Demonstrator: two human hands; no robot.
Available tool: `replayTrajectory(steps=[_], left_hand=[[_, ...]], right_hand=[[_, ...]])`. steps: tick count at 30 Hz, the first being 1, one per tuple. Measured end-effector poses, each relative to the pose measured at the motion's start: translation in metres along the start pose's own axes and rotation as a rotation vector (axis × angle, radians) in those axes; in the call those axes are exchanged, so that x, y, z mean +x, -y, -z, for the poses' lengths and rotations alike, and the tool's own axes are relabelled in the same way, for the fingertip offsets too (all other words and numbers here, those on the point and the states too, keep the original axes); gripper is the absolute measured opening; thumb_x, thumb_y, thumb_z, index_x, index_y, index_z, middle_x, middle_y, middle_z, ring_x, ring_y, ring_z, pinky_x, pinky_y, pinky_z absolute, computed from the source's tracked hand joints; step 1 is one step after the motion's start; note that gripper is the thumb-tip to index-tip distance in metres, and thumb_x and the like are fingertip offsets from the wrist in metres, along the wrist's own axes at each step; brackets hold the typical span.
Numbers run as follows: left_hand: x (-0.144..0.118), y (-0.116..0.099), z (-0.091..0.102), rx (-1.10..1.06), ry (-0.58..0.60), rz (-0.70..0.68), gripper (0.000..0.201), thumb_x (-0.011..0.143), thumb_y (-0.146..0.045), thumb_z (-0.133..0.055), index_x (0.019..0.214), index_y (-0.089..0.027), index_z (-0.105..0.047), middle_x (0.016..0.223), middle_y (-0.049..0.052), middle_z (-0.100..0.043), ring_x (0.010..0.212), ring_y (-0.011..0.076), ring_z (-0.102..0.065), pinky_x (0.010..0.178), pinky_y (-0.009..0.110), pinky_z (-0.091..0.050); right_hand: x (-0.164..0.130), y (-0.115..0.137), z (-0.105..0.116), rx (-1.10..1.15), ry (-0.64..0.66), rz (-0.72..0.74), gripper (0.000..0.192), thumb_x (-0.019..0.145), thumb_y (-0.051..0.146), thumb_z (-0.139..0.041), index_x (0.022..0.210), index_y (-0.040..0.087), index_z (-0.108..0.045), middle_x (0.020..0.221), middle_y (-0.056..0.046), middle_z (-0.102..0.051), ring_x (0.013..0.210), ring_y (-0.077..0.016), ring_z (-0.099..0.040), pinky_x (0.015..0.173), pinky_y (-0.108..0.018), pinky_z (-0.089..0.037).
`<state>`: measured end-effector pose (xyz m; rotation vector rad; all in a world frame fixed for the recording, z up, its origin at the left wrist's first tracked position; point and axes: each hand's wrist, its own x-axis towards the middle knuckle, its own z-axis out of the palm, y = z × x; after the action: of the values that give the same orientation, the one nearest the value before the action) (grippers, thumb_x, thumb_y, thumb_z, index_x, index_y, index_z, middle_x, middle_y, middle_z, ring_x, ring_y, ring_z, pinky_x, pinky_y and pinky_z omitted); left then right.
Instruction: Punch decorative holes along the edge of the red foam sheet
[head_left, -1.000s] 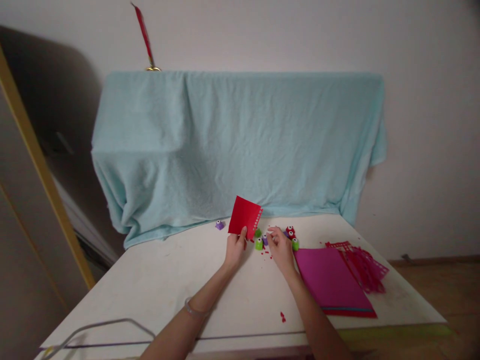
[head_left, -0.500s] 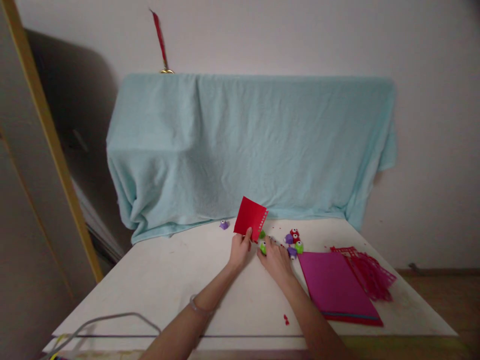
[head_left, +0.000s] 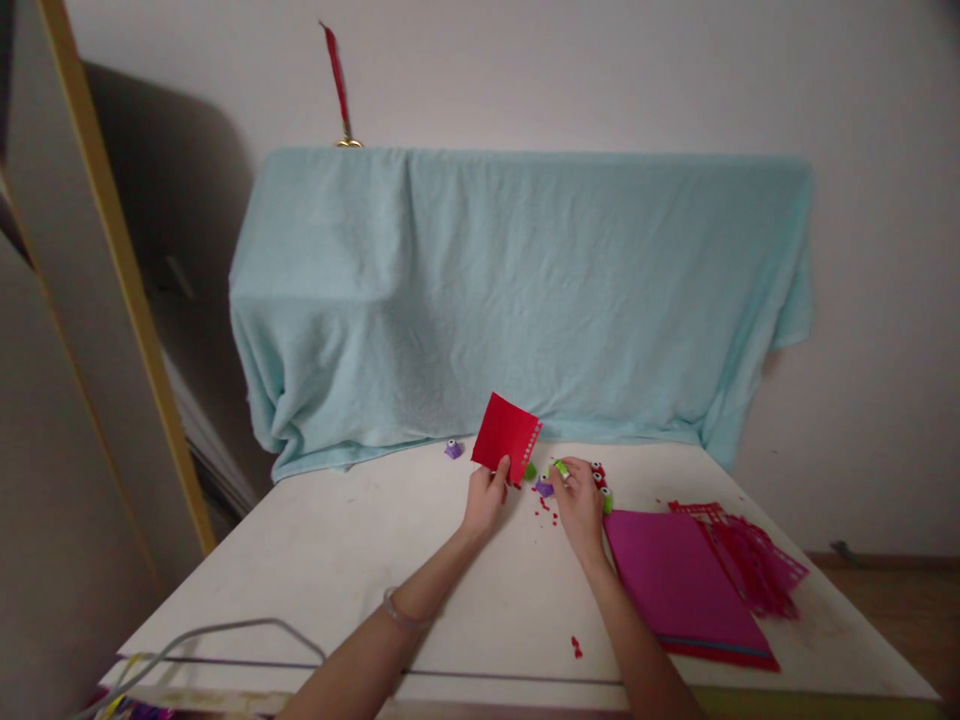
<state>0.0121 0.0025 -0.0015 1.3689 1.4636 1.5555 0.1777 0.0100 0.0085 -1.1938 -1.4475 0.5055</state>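
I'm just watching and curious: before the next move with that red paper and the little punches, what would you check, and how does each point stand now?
1. Left hand grips the red paper square by its lower edge: ok.
2. Paper held up off the white table: ok.
3. Right hand has a green punch at its fingertips: ok, though whether it is lifted cannot be told.
4. Punch slot faces the paper's edge: cannot tell.
5. Pink sheet stack lies flat, apart from both hands: ok.

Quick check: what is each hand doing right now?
Left hand: shut on the red card.
Right hand: shut on the green punch.
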Motion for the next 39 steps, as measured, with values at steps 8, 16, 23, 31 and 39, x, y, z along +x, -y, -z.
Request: replayTrajectory(steps=[8, 16, 23, 31, 39], left_hand=[[0.0, 0.0, 0.001, -0.013, 0.004, -0.006, 0.056, 0.09, -0.058, -0.042, 0.053, -0.016, -0.052, 0.041, -0.001, -0.046, 0.043, 0.0119, -0.044, 0.049, 0.024, -0.032], [0.001, 0.002, -0.001, -0.021, -0.013, -0.006, 0.054, 0.089, -0.058, -0.044, 0.054, -0.016, -0.051, 0.043, -0.002, -0.046, 0.043, 0.0102, -0.043, 0.047, 0.022, -0.03], [0.002, 0.002, -0.001, -0.032, -0.004, 0.003, 0.053, 0.089, -0.058, -0.044, 0.056, -0.017, -0.052, 0.044, -0.001, -0.047, 0.044, 0.0106, -0.044, 0.046, 0.022, -0.031], [-0.001, -0.003, -0.004, -0.053, 0.003, 0.006, 0.056, 0.087, -0.061, -0.044, 0.054, -0.017, -0.05, 0.044, -0.001, -0.047, 0.045, 0.0113, -0.045, 0.048, 0.023, -0.032], [-0.002, -0.002, -0.008, -0.067, 0.034, -0.017, 0.053, 0.09, -0.058, -0.043, 0.059, -0.015, -0.054, 0.046, -0.001, -0.051, 0.048, 0.0118, -0.047, 0.051, 0.022, -0.032]], right_hand=[[-0.008, 0.01, -0.001, -0.26, 0.217, 0.196, 0.021, 0.09, 0.032, -0.048, 0.102, 0.019, -0.059, 0.088, -0.006, -0.066, 0.071, -0.0174, -0.063, 0.07, -0.027, -0.047], [-0.027, 0.024, -0.008, -0.553, 0.444, 0.324, 0.025, 0.086, 0.023, -0.053, 0.111, 0.024, -0.052, 0.107, -0.005, -0.065, 0.091, -0.0201, -0.063, 0.072, -0.026, -0.043], [-0.025, 0.027, -0.009, -0.561, 0.392, 0.328, 0.031, 0.086, 0.029, -0.056, 0.117, 0.024, -0.053, 0.101, -0.006, -0.068, 0.083, -0.0202, -0.065, 0.067, -0.027, -0.042], [0.038, 0.024, 0.071, -0.359, -0.079, 0.106, 0.032, 0.09, 0.046, -0.046, 0.095, 0.021, -0.064, 0.074, -0.003, -0.067, 0.061, -0.0168, -0.06, 0.06, -0.026, -0.041], [0.018, -0.004, 0.114, -0.452, 0.373, 0.224, 0.023, 0.086, 0.038, -0.05, 0.096, 0.023, -0.064, 0.091, -0.004, -0.068, 0.065, -0.0172, -0.06, 0.067, -0.03, -0.046]])
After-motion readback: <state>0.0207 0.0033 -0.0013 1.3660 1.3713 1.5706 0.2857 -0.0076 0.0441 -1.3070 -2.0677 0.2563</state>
